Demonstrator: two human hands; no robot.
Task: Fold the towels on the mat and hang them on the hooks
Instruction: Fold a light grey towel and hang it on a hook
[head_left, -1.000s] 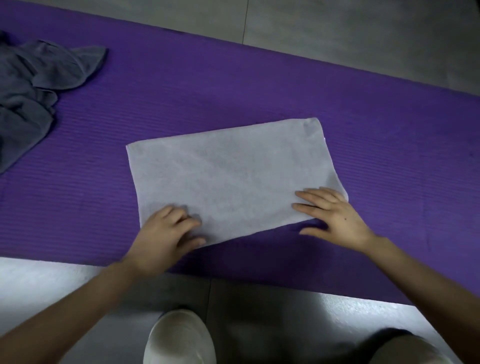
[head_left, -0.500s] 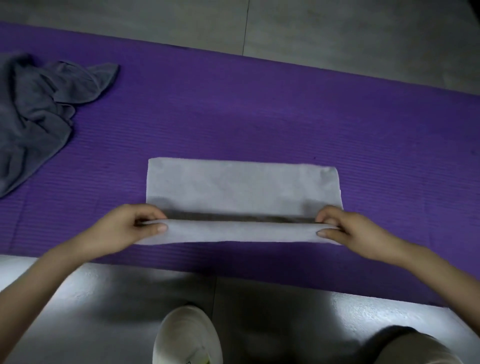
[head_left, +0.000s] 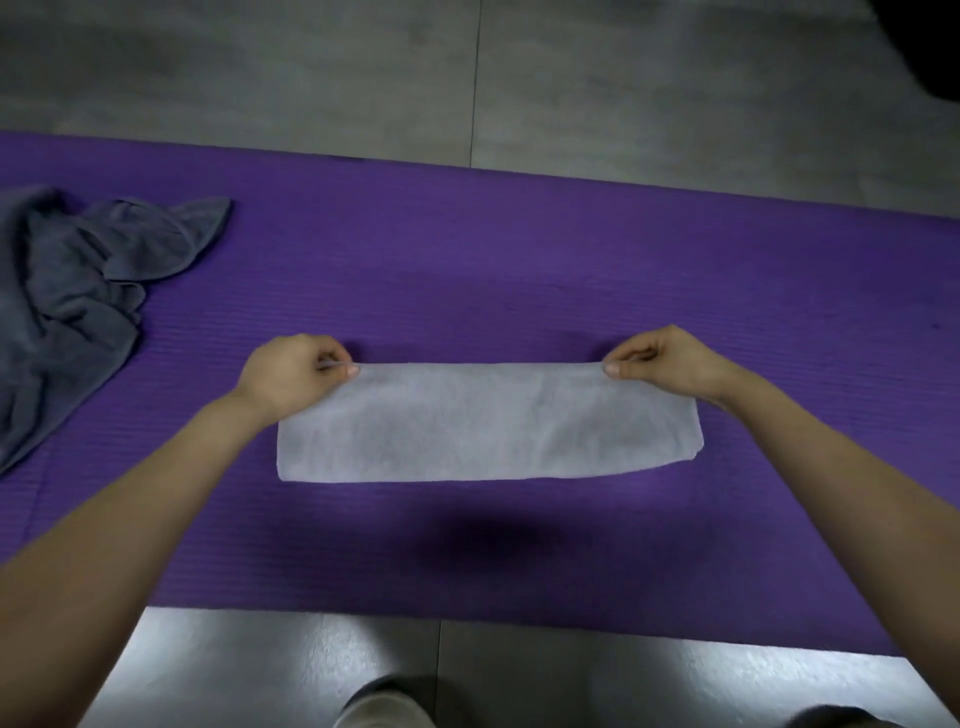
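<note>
A grey tiled floor (head_left: 311, 78) fills the far and near parts of the view, with a grout line running away from the person. Across it lies a long purple ribbed foam mat (head_left: 519, 234), its far edge and near edge both visible and its ends running out of the picture left and right. A crumpled dark grey cloth towel (head_left: 67, 291) sits at the mat's left end, partly cut off by the picture edge, well apart from everything else. A wide bare strip of mat separates it from the pale lilac-white folded towel (head_left: 483, 421), which lies flat as a long narrow rectangle near the mat's middle. Bare mat surrounds this towel on all sides, broadest to the right and beyond its far edge.

The left hand (head_left: 291, 371) pinches the towel's far left corner between thumb and curled fingers. The right hand (head_left: 670, 364) pinches the far right corner the same way. The towel's near edge rests on the mat. The toe of a pale shoe (head_left: 384, 712) shows at the bottom on the floor.
</note>
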